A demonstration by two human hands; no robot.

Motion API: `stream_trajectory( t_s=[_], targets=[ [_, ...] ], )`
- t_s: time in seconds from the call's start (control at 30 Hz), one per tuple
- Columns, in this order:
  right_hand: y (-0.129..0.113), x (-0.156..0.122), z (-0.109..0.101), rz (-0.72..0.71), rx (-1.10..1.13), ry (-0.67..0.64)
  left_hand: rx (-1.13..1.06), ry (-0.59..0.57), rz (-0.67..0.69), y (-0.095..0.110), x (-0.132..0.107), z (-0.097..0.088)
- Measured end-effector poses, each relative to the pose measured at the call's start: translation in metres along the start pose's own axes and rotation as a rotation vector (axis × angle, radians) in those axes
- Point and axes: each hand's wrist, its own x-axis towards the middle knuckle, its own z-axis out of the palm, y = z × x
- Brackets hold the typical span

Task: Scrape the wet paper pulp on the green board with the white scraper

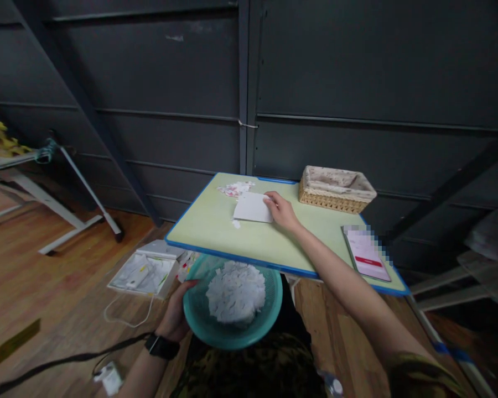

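With its fingers closed at the rim, my left hand (pixel 177 309) holds a teal plastic basket (pixel 276 309) below the table's front edge. Inside the basket lies a heap of torn white paper pieces (pixel 236 293). My right hand (pixel 283 210) reaches over the table and pinches the right edge of a white card (pixel 252 208), which appears slightly raised at its front. Behind the card, a pile of small white and reddish scraps (pixel 234 189) rests on the tabletop. A few white bits (pixel 236 224) lie just in front of the card.
The pale green table (pixel 203 232) has a blue edge. A lined wicker basket (pixel 330 204) stands at its back right, a phone (pixel 367 254) at its right end. On the floor to the left are an open white box (pixel 166 276) with a cable and a white plug (pixel 109 378).
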Motion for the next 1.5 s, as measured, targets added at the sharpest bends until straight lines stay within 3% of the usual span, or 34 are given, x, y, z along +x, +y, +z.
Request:
stream_trajectory(
  t_s=[0.4, 0.93, 1.2, 1.5],
  targets=[
    [0.006, -0.001, -0.006, -0.074, -0.206, -0.015, -0.077, -0.037, 0.039, 0.003, 0.009, -0.009],
    [-0.009, -0.005, -0.007, -0.091, -0.115, -0.06, -0.08, -0.075, 0.047, 0.012, 0.001, -0.002],
    [-0.002, -0.002, -0.008, -0.107, -0.047, -0.013, -0.083, -0.069, 0.039, 0.013, 0.002, -0.005],
    [-0.009, -0.006, -0.008, -0.084, 0.067, -0.251, -0.08, -0.069, 0.015, 0.01, 0.002, -0.004]
  ],
)
